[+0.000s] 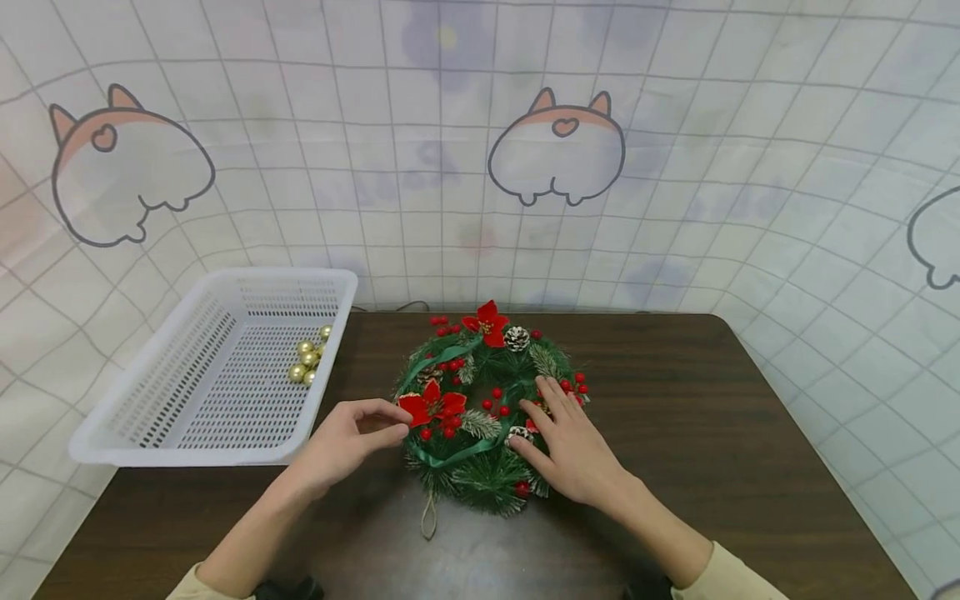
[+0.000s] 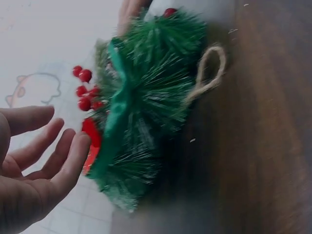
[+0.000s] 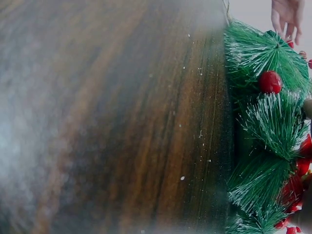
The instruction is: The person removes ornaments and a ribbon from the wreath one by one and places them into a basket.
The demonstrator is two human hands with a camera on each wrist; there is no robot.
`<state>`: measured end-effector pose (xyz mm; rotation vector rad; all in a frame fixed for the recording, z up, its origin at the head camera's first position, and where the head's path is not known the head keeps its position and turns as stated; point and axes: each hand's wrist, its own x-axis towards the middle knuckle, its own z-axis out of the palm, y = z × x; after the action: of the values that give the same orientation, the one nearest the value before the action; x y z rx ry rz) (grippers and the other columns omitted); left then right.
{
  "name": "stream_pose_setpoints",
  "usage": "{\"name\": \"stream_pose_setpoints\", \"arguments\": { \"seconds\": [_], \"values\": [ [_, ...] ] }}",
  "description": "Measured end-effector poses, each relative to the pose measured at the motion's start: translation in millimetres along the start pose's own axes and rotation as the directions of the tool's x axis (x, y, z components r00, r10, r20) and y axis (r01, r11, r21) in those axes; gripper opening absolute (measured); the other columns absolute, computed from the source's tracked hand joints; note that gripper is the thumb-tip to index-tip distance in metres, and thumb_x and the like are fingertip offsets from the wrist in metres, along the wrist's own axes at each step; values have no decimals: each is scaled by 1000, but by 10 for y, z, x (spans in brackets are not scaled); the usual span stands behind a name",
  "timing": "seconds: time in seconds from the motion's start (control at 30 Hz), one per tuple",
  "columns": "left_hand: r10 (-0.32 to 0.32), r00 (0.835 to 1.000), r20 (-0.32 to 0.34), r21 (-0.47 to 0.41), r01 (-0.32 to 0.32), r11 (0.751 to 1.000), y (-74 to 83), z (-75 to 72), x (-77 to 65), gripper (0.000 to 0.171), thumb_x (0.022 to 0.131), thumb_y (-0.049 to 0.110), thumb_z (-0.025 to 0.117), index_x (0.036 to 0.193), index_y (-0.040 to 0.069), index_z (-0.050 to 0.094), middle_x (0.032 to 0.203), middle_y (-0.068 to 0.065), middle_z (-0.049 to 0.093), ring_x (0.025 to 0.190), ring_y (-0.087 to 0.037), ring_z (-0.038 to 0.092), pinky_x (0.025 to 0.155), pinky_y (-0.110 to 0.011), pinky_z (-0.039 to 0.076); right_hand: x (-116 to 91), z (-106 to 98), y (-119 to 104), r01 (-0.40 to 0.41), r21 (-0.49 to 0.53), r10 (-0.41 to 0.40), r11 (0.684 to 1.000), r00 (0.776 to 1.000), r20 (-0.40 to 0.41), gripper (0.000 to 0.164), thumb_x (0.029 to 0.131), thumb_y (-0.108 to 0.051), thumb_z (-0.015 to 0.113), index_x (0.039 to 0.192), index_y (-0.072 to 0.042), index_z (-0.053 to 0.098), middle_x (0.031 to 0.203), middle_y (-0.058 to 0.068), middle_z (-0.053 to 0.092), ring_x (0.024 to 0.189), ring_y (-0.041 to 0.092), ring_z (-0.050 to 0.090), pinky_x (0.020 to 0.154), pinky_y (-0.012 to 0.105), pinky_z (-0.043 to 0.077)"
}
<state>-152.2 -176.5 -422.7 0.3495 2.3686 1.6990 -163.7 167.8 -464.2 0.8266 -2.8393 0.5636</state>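
Note:
A green Christmas wreath (image 1: 491,479) lies on the table, trimmed with red poinsettias, red berries, pinecones and a green ribbon (image 2: 119,107). At its left side my left hand (image 1: 341,437) has thumb and fingers apart, fingertips right at a red poinsettia (image 1: 432,406). The left wrist view shows those fingers (image 2: 73,156) loosely bent beside the petals, with nothing between them. My right hand (image 1: 573,454) rests over the wreath's right side, fingers spread across the greenery near a snowy pinecone (image 1: 519,434). A twine loop (image 2: 212,70) sticks out from the wreath's near edge.
To the left stands a white plastic basket (image 1: 202,456) with several gold balls (image 1: 297,372) along its right side. Dark wood table (image 1: 675,392) surrounds the wreath. A white gridded curtain (image 1: 450,233) with cartoon animals hangs behind.

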Motion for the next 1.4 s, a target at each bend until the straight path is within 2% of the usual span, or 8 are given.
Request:
{"name": "stream_pose_setpoints", "arguments": {
  "seconds": [0.23,0.33,0.43,0.53,0.7,0.93,1.17,1.4],
  "values": [
    [-83,992,-93,-129,71,989,-142,108,-38,24,98,13,73,116,-3,72,114,-15,71,99,-32,71,90,-40,58,19,-4,1,8,-7,-8,1000,1000,-13,68,106,-55,49,149,-2,52,165,24,23,154,38,16,121,57,19],
    [-118,983,-142,-192,89,977,-190,106,-55,26,98,11,71,118,-6,69,112,-18,70,99,-35,70,89,-39,58,26,-13,-1,10,-6,-10,1000,1000,-6,68,106,-55,48,149,-2,52,165,24,23,154,38,15,121,57,19],
    [-147,976,-158,-242,106,964,-217,86,-61,29,98,8,71,121,-9,65,109,-19,68,100,-35,69,89,-40,58,35,-28,-4,7,-8,-7,1000,1000,-6,69,106,-55,49,149,-2,51,166,23,22,154,37,15,121,57,19],
    [-179,972,-150,-278,132,952,-239,77,-57,33,98,5,70,124,-11,60,105,-18,66,100,-33,69,90,-38,58,43,-37,-2,2,-14,-2,1000,1000,-6,69,105,-56,49,149,-3,51,166,23,22,154,37,14,121,56,18],
    [-221,970,-98,-360,172,917,-304,107,-56,39,98,3,68,128,-15,51,102,-15,66,95,-28,71,89,-39,58,48,-42,-3,-1,-21,1,1000,1000,2,70,105,-56,49,150,-3,51,166,23,21,155,37,13,121,56,17],
    [-259,966,-26,-444,221,868,-369,160,-50,47,101,4,64,137,-18,43,108,-15,69,98,-22,71,93,-38,57,33,-39,-9,-13,-17,13,1000,1000,10,70,105,-57,48,150,-3,51,166,23,21,154,37,13,122,56,17],
    [-284,959,-14,-447,248,860,-421,197,-8,52,103,9,64,140,-20,41,109,-13,70,102,-21,70,94,-37,56,5,-23,-16,-22,-8,22,1000,1000,9,70,106,-56,47,150,-2,51,166,23,22,155,36,13,121,56,18],
    [-318,948,-3,-471,279,837,-472,227,11,50,102,11,65,137,-19,46,107,-10,68,97,-18,70,93,-36,56,-9,-22,-27,-20,-9,20,1000,1000,10,70,105,-57,47,149,-3,52,166,23,23,154,37,15,121,56,19]
  ]
}}
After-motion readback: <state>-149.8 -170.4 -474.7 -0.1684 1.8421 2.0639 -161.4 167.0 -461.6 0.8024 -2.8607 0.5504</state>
